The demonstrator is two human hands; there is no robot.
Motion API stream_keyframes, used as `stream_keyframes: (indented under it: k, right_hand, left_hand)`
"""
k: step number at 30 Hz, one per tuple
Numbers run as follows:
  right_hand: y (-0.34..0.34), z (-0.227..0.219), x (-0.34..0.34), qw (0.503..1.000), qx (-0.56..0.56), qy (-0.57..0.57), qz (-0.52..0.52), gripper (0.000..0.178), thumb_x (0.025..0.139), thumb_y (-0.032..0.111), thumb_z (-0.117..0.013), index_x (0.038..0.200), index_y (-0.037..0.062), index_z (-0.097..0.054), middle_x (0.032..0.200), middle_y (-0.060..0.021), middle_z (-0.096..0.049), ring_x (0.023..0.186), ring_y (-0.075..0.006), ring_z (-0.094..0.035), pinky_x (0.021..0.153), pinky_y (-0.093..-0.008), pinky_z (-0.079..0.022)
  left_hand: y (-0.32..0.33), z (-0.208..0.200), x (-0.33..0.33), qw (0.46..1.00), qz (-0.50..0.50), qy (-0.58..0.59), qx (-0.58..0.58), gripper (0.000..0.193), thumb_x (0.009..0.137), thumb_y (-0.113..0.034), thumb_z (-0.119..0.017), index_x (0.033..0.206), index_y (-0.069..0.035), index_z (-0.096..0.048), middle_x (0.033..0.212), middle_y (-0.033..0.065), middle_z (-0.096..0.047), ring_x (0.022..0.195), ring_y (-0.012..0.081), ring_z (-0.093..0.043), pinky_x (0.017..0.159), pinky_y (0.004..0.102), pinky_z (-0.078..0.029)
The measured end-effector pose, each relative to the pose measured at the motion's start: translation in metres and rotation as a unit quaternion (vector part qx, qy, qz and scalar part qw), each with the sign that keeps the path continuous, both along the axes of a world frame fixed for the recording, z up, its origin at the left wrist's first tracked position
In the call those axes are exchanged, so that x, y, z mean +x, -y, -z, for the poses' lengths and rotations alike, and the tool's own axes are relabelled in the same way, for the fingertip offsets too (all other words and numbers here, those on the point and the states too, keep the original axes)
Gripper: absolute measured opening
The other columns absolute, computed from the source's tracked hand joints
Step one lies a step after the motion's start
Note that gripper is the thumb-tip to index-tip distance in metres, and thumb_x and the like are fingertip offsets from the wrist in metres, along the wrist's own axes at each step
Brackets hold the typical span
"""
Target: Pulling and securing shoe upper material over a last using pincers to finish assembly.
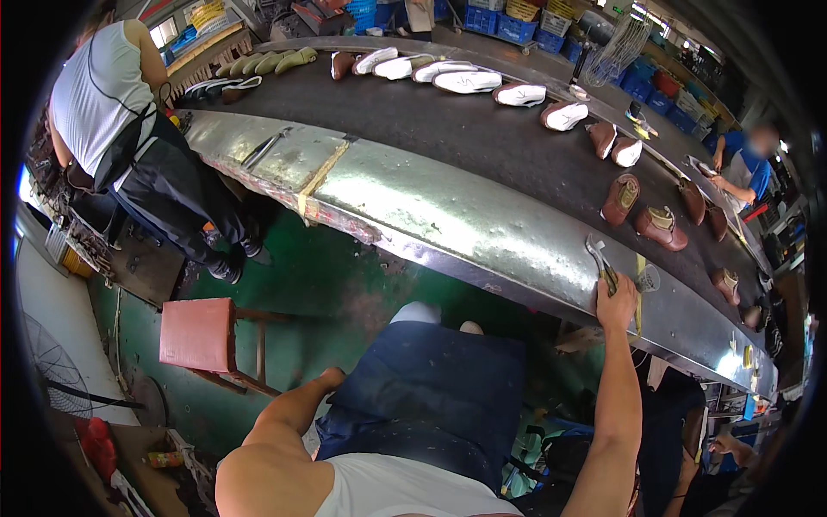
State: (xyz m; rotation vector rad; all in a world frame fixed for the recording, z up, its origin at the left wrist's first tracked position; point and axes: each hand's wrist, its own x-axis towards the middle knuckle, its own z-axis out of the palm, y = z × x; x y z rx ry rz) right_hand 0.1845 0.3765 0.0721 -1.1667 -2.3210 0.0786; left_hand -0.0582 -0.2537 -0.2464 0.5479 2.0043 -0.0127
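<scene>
My right hand [617, 303] is closed round the handles of a pair of pliers [600, 257] at the metal ledge beside the conveyor belt. The tool's head points away from me and lies on or just above the metal; I cannot tell which. A clear round cup or lid [649, 277] sits just right of that hand. My left hand [332, 377] hangs low beside the dark blue apron [431, 388], and its fingers cannot be made out. On the dark belt [413, 121], brown shoes [620, 198] and white shoes [467, 82] stand in a long row.
The metal ledge [431, 211] runs across in front of me, with yellow tape [323, 175] over it. A red-topped stool [198, 334] stands at left. One person [103, 95] works at far left, another [748, 164] across the belt. Blue crates [514, 28] stand behind.
</scene>
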Motion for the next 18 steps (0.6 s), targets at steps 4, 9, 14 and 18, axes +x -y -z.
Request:
stream_keyframes:
  k: [4, 9, 14, 18]
  right_hand:
    - [-0.001, 0.003, -0.001, 1.0, -0.014, 0.017, -0.001, 0.054, 0.087, 0.037, -0.068, 0.128, 0.0024, -0.059, 0.135, -0.0201, -0.057, 0.131, -0.0398, -0.046, 0.112, -0.051, -0.033]
    - [0.005, 0.0, -0.003, 0.999, -0.013, 0.032, -0.011, 0.055, 0.089, 0.035, -0.067, 0.131, 0.002, -0.056, 0.137, -0.0209, -0.055, 0.131, -0.0406, -0.046, 0.112, -0.0516, -0.033]
    - [-0.001, 0.007, 0.006, 0.999, 0.014, 0.032, -0.023, 0.052, 0.089, 0.029, -0.066, 0.13, -0.002, -0.055, 0.135, -0.0228, -0.055, 0.129, -0.0429, -0.046, 0.112, -0.0524, -0.033]
    - [-0.002, 0.004, 0.001, 0.997, 0.039, 0.035, -0.063, 0.051, 0.088, 0.024, -0.067, 0.129, -0.0044, -0.054, 0.132, -0.0237, -0.056, 0.125, -0.0439, -0.049, 0.109, -0.0529, -0.036]
  left_hand:
    - [-0.013, -0.065, 0.003, 0.972, -0.235, -0.011, 0.008, 0.059, 0.082, -0.052, -0.069, 0.115, -0.003, -0.071, 0.101, 0.0194, -0.074, 0.085, 0.0346, -0.073, 0.071, 0.0433, -0.059]
    - [-0.035, -0.12, -0.046, 0.959, -0.205, -0.098, 0.167, 0.049, 0.093, -0.045, -0.06, 0.115, -0.002, -0.071, 0.108, 0.019, -0.073, 0.098, 0.0326, -0.07, 0.081, 0.042, -0.057]
    - [-0.131, -0.264, -0.109, 0.894, -0.213, -0.022, 0.393, 0.041, 0.097, -0.035, -0.064, 0.116, 0.001, -0.068, 0.104, 0.0125, -0.073, 0.094, 0.0204, -0.068, 0.085, 0.0343, -0.053]
    - [-0.203, -0.362, -0.145, 0.802, -0.214, 0.075, 0.552, 0.035, 0.099, -0.029, -0.064, 0.118, 0.001, -0.067, 0.105, 0.0065, -0.071, 0.095, 0.0128, -0.063, 0.087, 0.03, -0.051]
